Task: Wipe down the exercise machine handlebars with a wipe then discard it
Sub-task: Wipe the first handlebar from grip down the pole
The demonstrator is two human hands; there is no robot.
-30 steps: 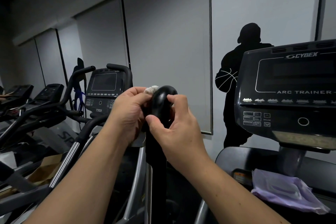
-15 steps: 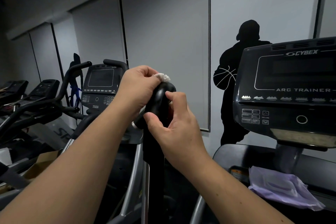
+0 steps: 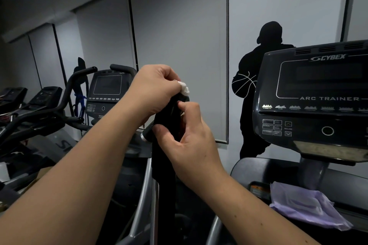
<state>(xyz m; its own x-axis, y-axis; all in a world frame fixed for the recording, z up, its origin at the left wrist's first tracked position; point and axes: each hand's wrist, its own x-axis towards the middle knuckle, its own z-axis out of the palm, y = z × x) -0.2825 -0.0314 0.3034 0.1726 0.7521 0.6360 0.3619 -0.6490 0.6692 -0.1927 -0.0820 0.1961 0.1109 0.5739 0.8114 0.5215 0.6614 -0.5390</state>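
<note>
Here, the left hand [image 3: 157, 91] is pinching a white wipe [image 3: 184, 88] against the top of the black handlebar [image 3: 169, 113], near centre, while the right hand [image 3: 185, 135] is gripping the bar below; firm wraparound strokes would likely clean best.

left hand [image 3: 154, 90] pinching wipe [image 3: 184, 88] — handlebar [image 3: 169, 117], right hand [image 3: 186, 137]

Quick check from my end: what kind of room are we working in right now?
Most likely a gym's cardio area. A Cybex Arc Trainer console stands at right, more machines with consoles line the left, and a basketball player silhouette decorates the wall.
</note>
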